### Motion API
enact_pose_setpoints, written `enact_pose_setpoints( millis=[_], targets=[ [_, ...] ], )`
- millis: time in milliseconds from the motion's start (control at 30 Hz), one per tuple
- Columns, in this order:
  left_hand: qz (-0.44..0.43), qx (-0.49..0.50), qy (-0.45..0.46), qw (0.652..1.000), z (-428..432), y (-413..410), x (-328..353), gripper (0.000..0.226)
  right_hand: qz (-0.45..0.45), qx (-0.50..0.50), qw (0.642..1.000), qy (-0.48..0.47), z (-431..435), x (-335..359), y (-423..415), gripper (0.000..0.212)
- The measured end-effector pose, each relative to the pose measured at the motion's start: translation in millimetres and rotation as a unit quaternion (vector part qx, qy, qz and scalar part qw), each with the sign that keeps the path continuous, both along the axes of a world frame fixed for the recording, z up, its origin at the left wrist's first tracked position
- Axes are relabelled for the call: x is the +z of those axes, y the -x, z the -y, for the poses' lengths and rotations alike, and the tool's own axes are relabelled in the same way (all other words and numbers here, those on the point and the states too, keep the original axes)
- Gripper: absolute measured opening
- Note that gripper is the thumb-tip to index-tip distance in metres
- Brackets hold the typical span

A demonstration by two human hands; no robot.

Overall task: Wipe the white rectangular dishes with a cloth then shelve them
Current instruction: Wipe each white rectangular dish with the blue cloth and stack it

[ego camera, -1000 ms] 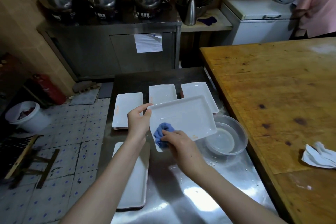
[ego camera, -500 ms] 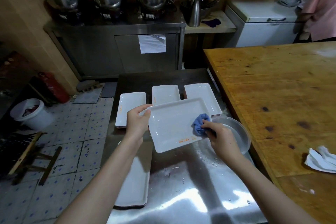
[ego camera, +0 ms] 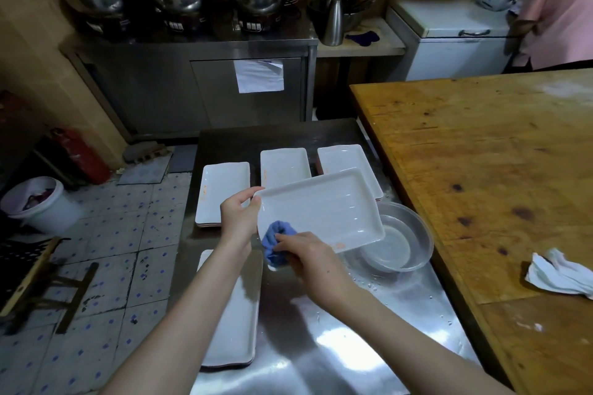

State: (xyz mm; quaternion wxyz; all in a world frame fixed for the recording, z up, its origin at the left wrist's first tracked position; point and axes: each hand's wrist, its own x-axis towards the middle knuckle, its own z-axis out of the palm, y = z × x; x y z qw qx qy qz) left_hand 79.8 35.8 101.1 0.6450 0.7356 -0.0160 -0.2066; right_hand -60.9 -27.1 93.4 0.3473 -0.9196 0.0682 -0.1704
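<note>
The left hand (ego camera: 240,218) grips the near-left corner of a white rectangular dish (ego camera: 321,208), thumb on the rim and the other fingers curled underneath, holding it tilted above the steel table (ego camera: 321,346). The right hand (ego camera: 308,256) has its fingers closed around a bunched blue cloth (ego camera: 276,242), pressing it against the dish's near-left edge, just beside the left hand. Behind the held dish, three stacks of white dishes (ego camera: 223,192) rest on the table (the two farther ones are partly hidden by it), and a longer stack (ego camera: 234,324) lies under the left forearm. A clear bowl (ego camera: 404,244) sits just to the right, its rim partly under the dish's corner. A crumpled white rag (ego camera: 561,276) lies on the wooden table (ego camera: 481,170) alongside.
</note>
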Motion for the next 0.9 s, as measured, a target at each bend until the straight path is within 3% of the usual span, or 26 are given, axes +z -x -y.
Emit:
enact_pose_setpoints(
  millis=[167, 433, 567, 733, 900],
  targets=[
    [-0.016, 0.003, 0.009, 1.000, -0.8, 1.0, 2.4, 0.020, -0.014, -0.037, 0.999, 0.004, 23.9, -3.1, 10.7, 0.026],
    [-0.011, -0.014, 0.003, 1.000, -7.3, 0.6, 6.0, 0.016, -0.023, -0.233, 0.971, -0.052, 83.3, -1.1, 29.3, 0.024],
    [-0.017, -0.022, 0.003, 1.000, -5.9, 0.6, 5.2, 0.017, -0.016, -0.274, 0.959, -0.068, 88.0, -5.9, 25.5, 0.024],
    [-0.015, -0.019, 0.005, 1.000, -0.3, 2.3, 4.9, 0.015, -0.023, -0.215, 0.970, -0.109, 47.4, 0.1, 7.3, 0.025],
    [-0.030, -0.012, 0.005, 0.999, -0.3, 5.1, -0.1, 0.020, -0.042, -0.071, 0.995, -0.049, 5.8, -4.1, -10.2, 0.027]
  ],
)
